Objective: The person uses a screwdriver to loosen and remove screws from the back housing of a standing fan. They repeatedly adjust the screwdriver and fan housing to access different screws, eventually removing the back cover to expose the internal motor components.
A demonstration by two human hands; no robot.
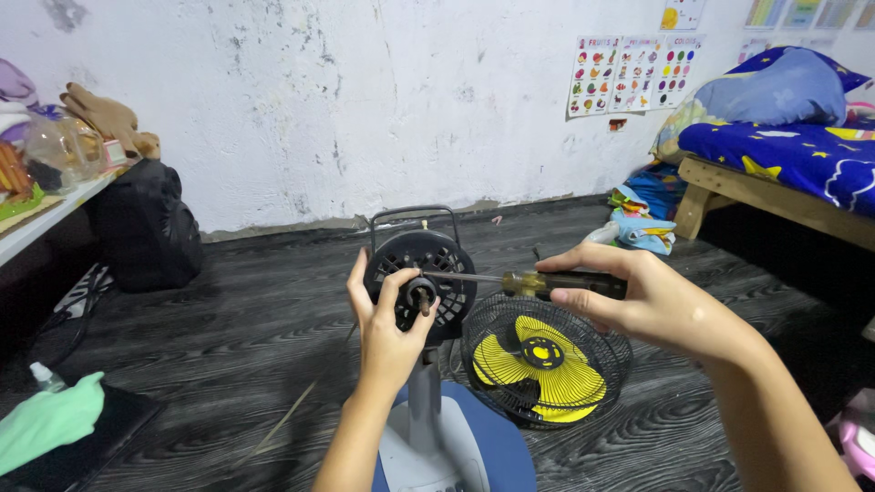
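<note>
Down on the dark wood-grain floor, the left hand is wrapped around the black fan motor housing atop its grey stand. The right hand is closed on a screwdriver, tip at the housing. Just beside lies the fan guard with yellow blades.

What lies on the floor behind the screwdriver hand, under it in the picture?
Below the right hand and its screwdriver lies a black wire fan grille holding a yellow blade. The hand covers the grille's upper edge; its left edge disappears behind the fan's stand.
</note>
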